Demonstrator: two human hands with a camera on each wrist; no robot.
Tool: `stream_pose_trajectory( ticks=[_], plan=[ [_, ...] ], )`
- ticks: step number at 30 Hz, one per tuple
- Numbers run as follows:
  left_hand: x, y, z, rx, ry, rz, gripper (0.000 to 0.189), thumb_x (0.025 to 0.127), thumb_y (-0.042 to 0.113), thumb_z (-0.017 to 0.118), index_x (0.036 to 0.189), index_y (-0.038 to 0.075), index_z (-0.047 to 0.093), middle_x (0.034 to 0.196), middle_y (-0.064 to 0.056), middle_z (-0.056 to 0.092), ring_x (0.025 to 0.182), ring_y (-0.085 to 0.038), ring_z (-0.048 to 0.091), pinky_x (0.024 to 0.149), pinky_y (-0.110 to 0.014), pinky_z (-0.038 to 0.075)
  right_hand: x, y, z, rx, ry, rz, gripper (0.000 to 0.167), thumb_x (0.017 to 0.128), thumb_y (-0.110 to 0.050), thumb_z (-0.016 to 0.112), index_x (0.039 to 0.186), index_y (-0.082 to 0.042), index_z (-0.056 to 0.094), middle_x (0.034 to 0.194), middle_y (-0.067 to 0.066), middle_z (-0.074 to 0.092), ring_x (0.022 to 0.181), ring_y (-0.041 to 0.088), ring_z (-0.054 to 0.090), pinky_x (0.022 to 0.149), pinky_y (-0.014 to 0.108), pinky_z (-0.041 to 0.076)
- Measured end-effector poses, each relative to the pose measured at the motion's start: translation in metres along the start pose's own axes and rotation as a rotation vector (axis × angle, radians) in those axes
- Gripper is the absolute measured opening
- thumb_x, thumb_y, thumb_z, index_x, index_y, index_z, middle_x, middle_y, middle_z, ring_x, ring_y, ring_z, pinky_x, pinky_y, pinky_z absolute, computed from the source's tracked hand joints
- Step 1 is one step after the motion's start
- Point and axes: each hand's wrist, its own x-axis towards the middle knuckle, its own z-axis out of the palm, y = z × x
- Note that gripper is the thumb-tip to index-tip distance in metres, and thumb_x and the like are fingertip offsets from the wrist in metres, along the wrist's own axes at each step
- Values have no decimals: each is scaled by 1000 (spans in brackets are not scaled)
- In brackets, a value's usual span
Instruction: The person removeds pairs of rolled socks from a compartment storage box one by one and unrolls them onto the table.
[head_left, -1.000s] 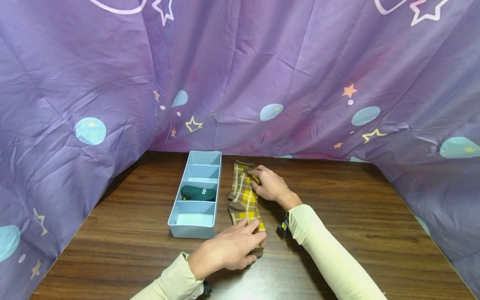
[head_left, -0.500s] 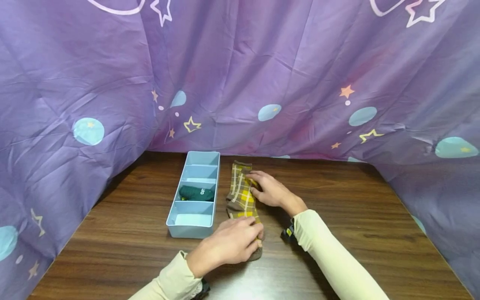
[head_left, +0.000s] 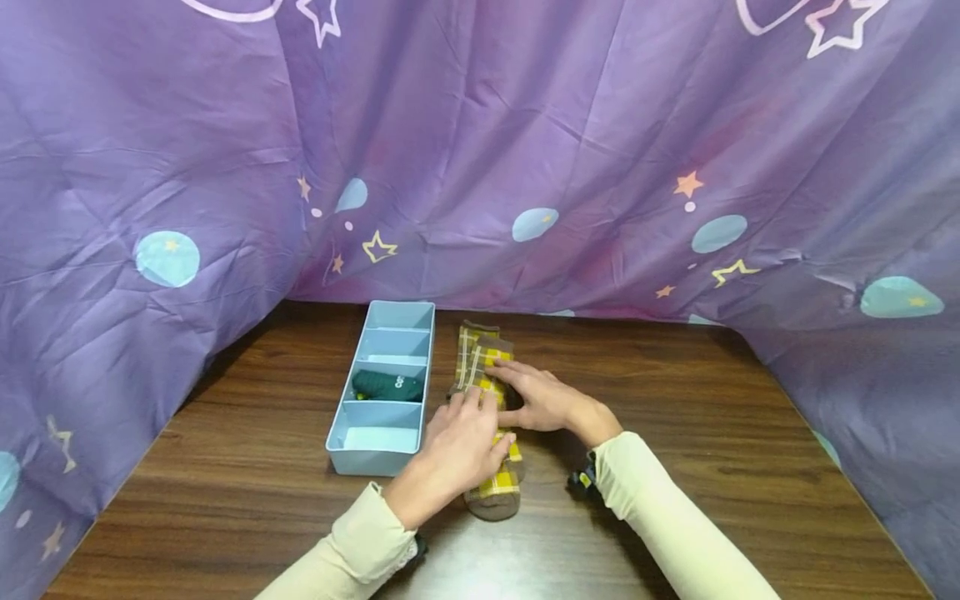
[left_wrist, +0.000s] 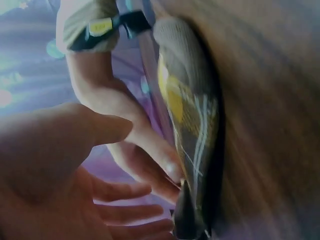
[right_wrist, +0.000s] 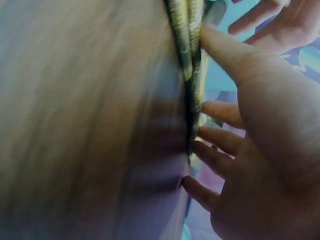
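Observation:
A pair of brown-and-yellow plaid socks (head_left: pixel 497 483) lies lengthwise on the table, one overlapping the other, with the cuffs at the far end. My left hand (head_left: pixel 463 437) is over their middle, fingers loosely extended; in the left wrist view a gap shows between it and the sock (left_wrist: pixel 195 120). From the right, my right hand (head_left: pixel 551 400) touches the upper part of the socks with its fingertips and thumb spread. The right wrist view shows these fingers along the edge of the layered socks (right_wrist: pixel 184 30). My left hand hides part of the socks in the head view.
Left of the socks stands a light blue divided box (head_left: pixel 378 462). A dark green folded sock (head_left: pixel 386 386) lies in one of its compartments. The brown wooden table (head_left: pixel 675 433) is bordered by a purple patterned curtain (head_left: pixel 465 167).
My left hand has moved away from me along the socks, uncovering the toe end. The right hand has slid slightly nearer to me, showing the upper sock's cuff.

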Motion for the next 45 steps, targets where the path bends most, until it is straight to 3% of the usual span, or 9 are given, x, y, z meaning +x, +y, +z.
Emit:
stream_pose_trajectory(
  ticks=[4,8,16,23,28,31,35,40,45],
  plan=[
    [7,-4,6,-62,-46,-74,69,105,51,67,146,-4,56,145,-27,61,133,-39,63,110,-52,55,-1,5,4,22,-15,10,93,95,-54,80,168,-12,39,176,17,34,162,40,35,124,73,32],
    [9,-7,14,-94,-54,-115,70,105,51,65,145,-5,55,139,-29,61,128,-41,63,107,-53,56,0,10,5,22,8,15,109,87,-59,86,170,-12,33,175,16,36,161,40,37,125,72,31],
    [15,-12,17,-106,-36,-127,69,110,52,55,140,-9,56,131,-28,67,115,-41,70,98,-52,59,-3,17,-2,45,-3,46,116,81,-56,91,171,-17,31,176,14,36,162,37,35,129,74,19],
    [16,-11,15,-123,-26,-133,55,114,45,49,133,-6,58,123,-26,70,110,-39,72,94,-51,61,-6,28,-10,70,-10,56,110,83,-58,89,170,-17,36,176,16,35,162,42,34,128,75,21],
    [13,-11,17,-93,13,-120,36,114,31,50,123,-4,57,107,-20,70,97,-33,72,81,-47,63,-12,35,-13,93,-31,61,95,86,-59,87,164,-23,48,177,20,29,162,47,31,129,74,18],
    [11,-13,18,-93,16,-111,29,104,18,67,120,-2,55,105,-19,69,94,-32,72,78,-45,63,-13,38,-12,100,-24,66,87,87,-61,84,161,-25,54,178,19,29,162,47,31,129,74,18],
    [10,-14,19,-80,-2,-94,53,83,6,82,126,-5,54,115,-22,69,101,-33,71,81,-45,63,-13,41,-12,88,17,75,83,89,-62,82,157,-21,57,174,19,37,160,43,37,128,71,25],
    [10,-12,20,-59,-37,-113,62,92,18,81,140,-8,52,129,-24,68,114,-33,70,87,-46,63,-10,44,-12,41,84,71,74,91,-55,84,149,-15,62,159,13,59,149,38,53,122,60,42],
    [10,-10,21,-14,-55,-129,67,103,35,72,149,-9,49,144,-25,64,128,-33,67,92,-46,63,-10,50,-13,14,105,70,62,97,-46,80,147,-13,63,158,16,59,148,40,54,122,60,43]
  ],
)
